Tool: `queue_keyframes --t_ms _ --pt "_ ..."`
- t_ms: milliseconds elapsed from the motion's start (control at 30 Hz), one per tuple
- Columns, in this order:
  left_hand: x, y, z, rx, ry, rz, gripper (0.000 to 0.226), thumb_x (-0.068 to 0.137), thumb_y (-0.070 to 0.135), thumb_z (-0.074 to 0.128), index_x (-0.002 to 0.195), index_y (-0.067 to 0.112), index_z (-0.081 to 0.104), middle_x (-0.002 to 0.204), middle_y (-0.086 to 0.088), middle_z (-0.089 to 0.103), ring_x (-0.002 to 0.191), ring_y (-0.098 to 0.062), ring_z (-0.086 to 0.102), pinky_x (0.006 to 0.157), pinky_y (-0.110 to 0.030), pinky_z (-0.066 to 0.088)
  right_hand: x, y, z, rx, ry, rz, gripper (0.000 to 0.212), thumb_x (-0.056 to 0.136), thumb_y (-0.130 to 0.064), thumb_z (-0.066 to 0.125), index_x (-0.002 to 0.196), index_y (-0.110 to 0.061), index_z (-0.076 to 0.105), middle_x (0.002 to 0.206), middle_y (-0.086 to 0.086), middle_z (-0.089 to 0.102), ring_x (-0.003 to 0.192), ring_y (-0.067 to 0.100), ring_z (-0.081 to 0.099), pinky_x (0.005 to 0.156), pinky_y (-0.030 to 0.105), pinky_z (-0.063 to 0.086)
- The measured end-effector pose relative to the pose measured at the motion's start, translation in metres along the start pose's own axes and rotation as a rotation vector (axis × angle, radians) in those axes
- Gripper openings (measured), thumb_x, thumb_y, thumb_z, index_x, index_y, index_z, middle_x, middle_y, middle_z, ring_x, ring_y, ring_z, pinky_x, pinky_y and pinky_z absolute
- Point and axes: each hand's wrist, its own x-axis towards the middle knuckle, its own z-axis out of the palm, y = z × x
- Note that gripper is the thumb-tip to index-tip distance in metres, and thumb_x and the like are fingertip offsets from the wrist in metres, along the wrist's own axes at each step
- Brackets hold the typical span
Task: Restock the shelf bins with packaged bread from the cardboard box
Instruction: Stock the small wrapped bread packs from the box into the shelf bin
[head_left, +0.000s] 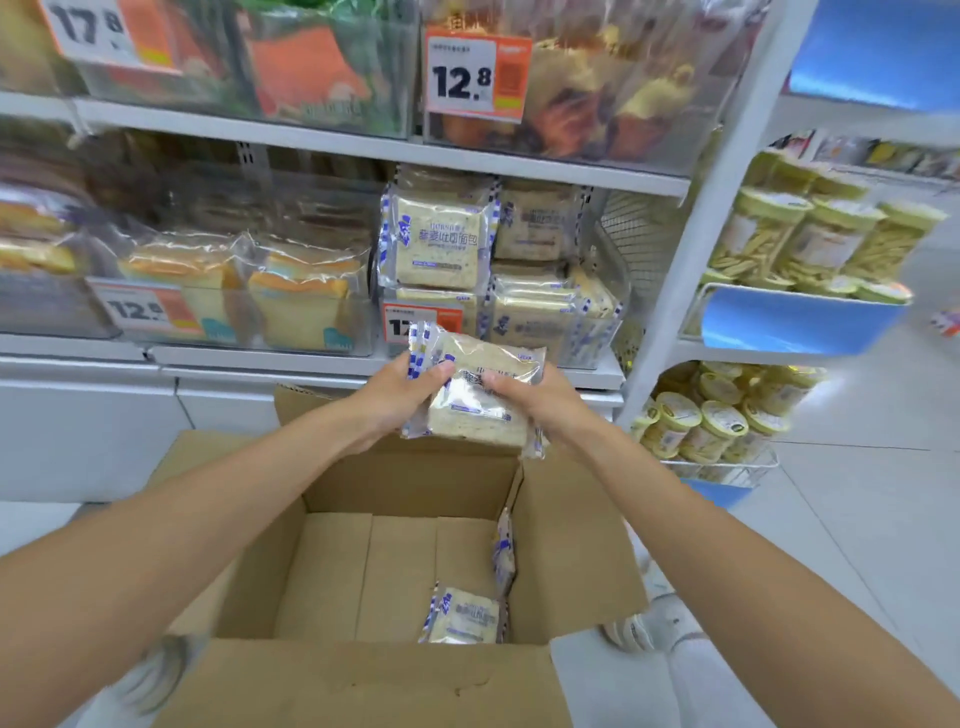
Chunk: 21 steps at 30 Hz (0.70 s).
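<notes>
Both hands hold one packaged bread (480, 410), a pale slice in clear wrap with blue and white edging, above the far rim of the open cardboard box (395, 483). My left hand (400, 400) grips its left side and my right hand (540, 400) grips its right side. Just beyond it stands the clear shelf bin (597, 332), stacked with the same bread packs (436, 244). Down in the box, one pack (465, 616) lies on the bottom at the right and another (504, 551) stands on edge against the right wall.
The neighbouring bin (249, 301) to the left holds orange-crusted toast packs behind a 12.8 price tag. The upper shelf (363, 140) carries more clear bins. A white shelf post (711, 208) rises at the right, with jars of snacks (800, 244) on the end rack. A white shoe (649, 623) is beside the box.
</notes>
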Motion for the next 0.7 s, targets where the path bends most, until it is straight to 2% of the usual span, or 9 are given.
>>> queue_keyframes --t_ms 100,167,200,300,333,467,567,600,700 --pt "0.021 0.021 0.008 0.338 0.153 0.251 0.039 0.094 0.049 0.052 0.121 0.02 0.049 0.107 0.008 0.059 0.096 -0.011 0.06 0.073 -0.025 0.045 0.017 -0.018 -0.03 -0.013 0.154 -0.069 0.069 0.062 -0.043 0.089 0.117 -0.015 0.058 0.112 0.005 0.072 0.101 0.021 0.07 0.093 0.042 0.055" --pt "0.045 0.034 0.003 0.632 0.29 0.49 0.047 0.097 0.048 0.047 0.13 0.016 0.046 0.124 0.003 0.053 0.119 -0.017 0.05 0.094 -0.029 0.041 0.035 -0.032 -0.052 -0.065 0.25 -0.133 0.091 0.048 -0.057 0.09 0.119 -0.012 0.054 0.118 0.012 0.067 0.106 0.026 0.067 0.092 0.045 0.055" --pt "0.061 0.039 -0.003 0.812 0.372 0.6 0.052 0.097 0.047 0.046 0.138 0.015 0.042 0.137 -0.001 0.047 0.131 -0.019 0.041 0.107 -0.033 0.033 0.046 -0.038 -0.064 -0.068 0.283 -0.157 0.091 0.048 -0.056 0.091 0.118 -0.012 0.054 0.117 0.012 0.068 0.105 0.026 0.067 0.091 0.044 0.056" --pt "0.108 0.043 -0.024 1.307 0.533 0.779 0.061 0.096 0.041 0.049 0.149 0.017 0.033 0.158 -0.007 0.029 0.147 -0.025 0.023 0.12 -0.047 0.016 0.079 -0.056 -0.095 0.05 0.301 -0.237 0.059 0.069 -0.025 0.087 0.118 -0.01 0.058 0.103 0.003 0.074 0.092 0.018 0.073 0.081 0.037 0.059" --pt "0.123 0.041 -0.029 1.405 0.536 0.777 0.061 0.096 0.041 0.047 0.151 0.018 0.032 0.159 -0.008 0.026 0.148 -0.027 0.021 0.12 -0.051 0.014 0.094 -0.061 -0.104 0.077 0.326 -0.24 0.058 0.07 -0.024 0.087 0.119 -0.011 0.058 0.103 0.003 0.074 0.092 0.019 0.073 0.082 0.038 0.058" --pt "0.155 0.028 -0.043 1.539 0.549 0.812 0.058 0.1 0.044 0.025 0.154 0.023 0.022 0.162 -0.006 0.019 0.15 -0.027 0.013 0.12 -0.053 0.005 0.157 -0.076 -0.119 -0.015 0.4 -0.279 0.064 0.061 -0.038 0.091 0.111 -0.013 0.061 0.108 0.006 0.072 0.098 0.022 0.07 0.091 0.042 0.055" --pt "0.161 0.021 -0.045 1.547 0.586 0.868 0.057 0.101 0.042 0.026 0.154 0.022 0.022 0.162 -0.006 0.018 0.15 -0.028 0.013 0.119 -0.056 0.011 0.184 -0.084 -0.109 -0.116 0.408 -0.273 0.035 0.07 -0.033 0.086 0.091 -0.013 0.068 0.089 0.003 0.072 0.077 0.013 0.07 0.073 0.023 0.059" --pt "0.161 0.021 -0.044 1.545 0.599 0.882 0.057 0.101 0.042 0.028 0.154 0.021 0.022 0.162 -0.006 0.018 0.15 -0.028 0.013 0.118 -0.057 0.012 0.19 -0.084 -0.103 -0.148 0.416 -0.27 0.033 0.071 -0.037 0.085 0.088 -0.013 0.069 0.083 0.003 0.072 0.069 0.016 0.069 0.063 0.023 0.059" --pt "0.162 0.02 -0.044 1.548 0.628 0.901 0.057 0.101 0.041 0.029 0.154 0.021 0.022 0.162 -0.006 0.019 0.15 -0.028 0.014 0.117 -0.058 0.015 0.197 -0.078 -0.094 -0.22 0.515 -0.253 0.076 0.064 -0.055 0.084 0.116 -0.006 0.059 0.076 0.0 0.066 0.058 0.017 0.06 0.048 0.027 0.047"
